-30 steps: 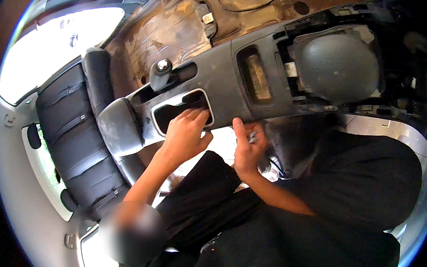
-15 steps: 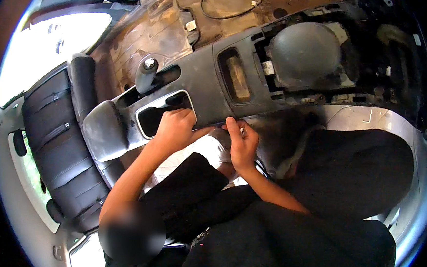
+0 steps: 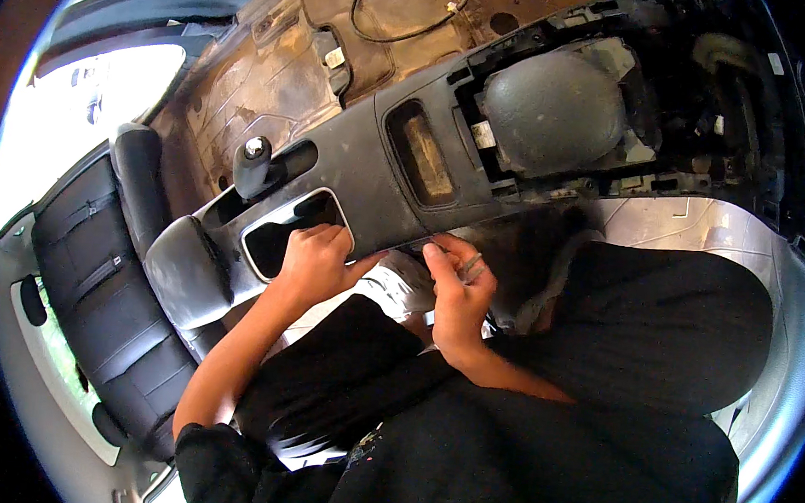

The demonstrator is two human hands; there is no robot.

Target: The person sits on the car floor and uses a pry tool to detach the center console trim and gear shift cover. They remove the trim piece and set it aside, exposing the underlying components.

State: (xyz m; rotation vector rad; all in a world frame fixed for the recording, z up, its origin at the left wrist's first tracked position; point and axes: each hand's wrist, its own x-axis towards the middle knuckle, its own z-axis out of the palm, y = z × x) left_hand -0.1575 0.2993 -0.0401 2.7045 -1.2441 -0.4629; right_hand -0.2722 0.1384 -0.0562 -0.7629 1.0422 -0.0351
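Observation:
A dark console (image 3: 378,195) runs across the car. My left hand (image 3: 314,269) grips the edge of its chrome-rimmed cup holder (image 3: 253,256), fingertips over the rim and thumb pointing right along the console's side. To its right, my right hand (image 3: 460,296) is closed on a small silver metal tool (image 3: 472,267) beside the console's near edge, its thumb raised along the object. Whether that tool touches the console is unclear; part of it is hidden by my fingers. A gear lever (image 3: 252,173) stands behind the cup holder.
The console's armrest (image 3: 184,275) is left; a black rear seat (image 3: 95,297) lies beyond. Rightward are a recessed tray (image 3: 427,156) and a rounded dark cover (image 3: 554,109) amid exposed framework. A stained bare floor (image 3: 266,68) with a looped cable (image 3: 383,38) lies across. My black-clothed knee (image 3: 665,323) fills the lower right.
The view has shifted, so the console appears further left in the picture. Both hands stay at the console; my right hand's fingers and the tool have turned slightly.

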